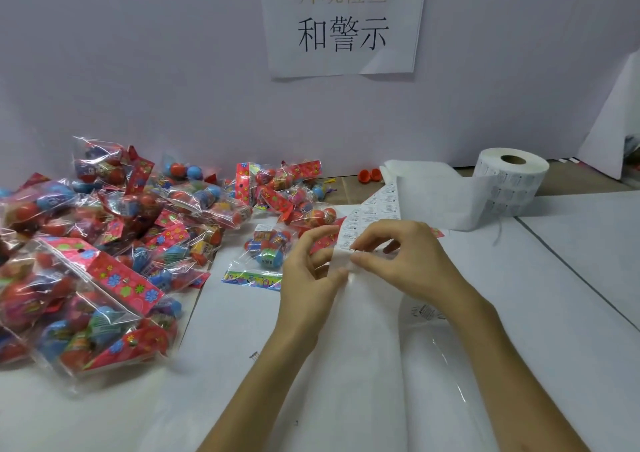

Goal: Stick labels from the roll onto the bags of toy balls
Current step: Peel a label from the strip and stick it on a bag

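**Head view.** The white roll of printed labels stands on end toward the far right corner of the white paper-covered bench. Its white backing strip runs slack from the roll to the hands, probably so that labels reach the working spot without the roll being lifted.

The left hand pinches the strip's near end between thumb and curled fingers, steadying it. The right hand is closed on the strip just beside it, thumb and forefinger together on what looks like one label's edge, apparently to peel it.

A clear plastic bag of red and blue toy balls lies apart from the rest, just beside the left hand, and is likely the next to be labelled. A heap of similar clear bags fills the bench's left side up to its far edge. Whether these carry labels cannot be told.

A printed paper sign hangs on the wall behind.
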The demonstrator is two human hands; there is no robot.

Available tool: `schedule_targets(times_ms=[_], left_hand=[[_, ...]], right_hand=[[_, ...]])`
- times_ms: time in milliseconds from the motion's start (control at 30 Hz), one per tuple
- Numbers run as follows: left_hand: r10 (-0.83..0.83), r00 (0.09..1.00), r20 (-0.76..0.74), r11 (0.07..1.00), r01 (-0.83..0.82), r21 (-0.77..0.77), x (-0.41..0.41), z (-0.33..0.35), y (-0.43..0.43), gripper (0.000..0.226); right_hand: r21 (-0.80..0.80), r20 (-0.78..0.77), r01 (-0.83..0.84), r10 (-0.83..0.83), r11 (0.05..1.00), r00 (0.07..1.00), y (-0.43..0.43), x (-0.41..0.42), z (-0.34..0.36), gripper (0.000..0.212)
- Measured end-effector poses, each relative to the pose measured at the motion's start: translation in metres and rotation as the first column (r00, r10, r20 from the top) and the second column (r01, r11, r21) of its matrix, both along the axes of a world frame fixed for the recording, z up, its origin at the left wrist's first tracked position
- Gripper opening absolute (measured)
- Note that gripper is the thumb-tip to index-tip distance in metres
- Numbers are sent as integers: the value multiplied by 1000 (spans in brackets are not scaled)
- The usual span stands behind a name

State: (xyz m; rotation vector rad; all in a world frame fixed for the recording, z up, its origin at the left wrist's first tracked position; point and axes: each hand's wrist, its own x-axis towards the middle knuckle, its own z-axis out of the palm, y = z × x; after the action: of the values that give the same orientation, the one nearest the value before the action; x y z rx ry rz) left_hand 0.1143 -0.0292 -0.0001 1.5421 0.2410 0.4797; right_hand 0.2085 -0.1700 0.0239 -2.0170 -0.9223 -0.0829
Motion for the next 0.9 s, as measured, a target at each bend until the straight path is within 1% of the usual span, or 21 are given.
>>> schedule_targets(times_ms=[167,233,300,400,433,500,533,600,633,700,733,767,800,833,867,900], left_hand=[[-31,999,38,999,31,-7,1,0,-1,69],[-66,998,20,998,66,-24,1,-2,-3,72],[-130,991,-42,991,128,-36,1,-2,-6,77],[-233,957,-173,967,246,62,0,-4,-11,77],[-254,947,-197,951,282,125,-1,-4,-12,72],[-318,922,-223,888,371,271,-4,-4,-14,53],[-380,892,-244,834,445,328,-6,-3,-15,41],[-526,781,-338,691,624,365,-8,1,-15,24],[-590,709,-385,622,704,342,-9,4,-14,23],[-699,550,-457,500,833,237,-11,11,-10,29],[-734,475,-485,448,876,180,-12,14,-9,31],[-755,430,-495,420,897,139,-13,14,-8,32],[-759,440,-480,435,891,128,-13,13,-7,33],[-737,512,-441,509,850,137,-13,11,-6,34],[-673,628,-390,619,767,167,-11,8,-5,36],[-574,747,-336,726,654,213,-9,6,-4,40]], right_hand=[[59,24,52,-54,997,998,0,2,-1,11],[63,36,93,-95,994,995,0,4,-2,12],[90,58,149,-155,985,986,-2,6,-2,13],[168,71,211,-225,963,972,-5,10,0,13],[187,67,228,-244,956,967,-6,11,1,13],[211,64,263,-281,942,958,-8,12,1,13],[219,63,277,-297,936,953,-9,13,1,13],[228,68,303,-325,925,943,-10,14,1,12],[230,71,311,-335,922,940,-10,14,1,12],[236,66,313,-337,920,939,-9,14,1,11],[238,61,311,-334,920,941,-9,14,0,10],[237,59,310,-332,921,941,-9,14,0,10],[240,62,308,-331,921,942,-8,13,-1,9],[247,70,302,-328,921,942,-7,12,-1,10],[259,80,293,-323,920,943,-6,11,-1,10],[275,90,282,-317,919,944,-4,10,0,11]])
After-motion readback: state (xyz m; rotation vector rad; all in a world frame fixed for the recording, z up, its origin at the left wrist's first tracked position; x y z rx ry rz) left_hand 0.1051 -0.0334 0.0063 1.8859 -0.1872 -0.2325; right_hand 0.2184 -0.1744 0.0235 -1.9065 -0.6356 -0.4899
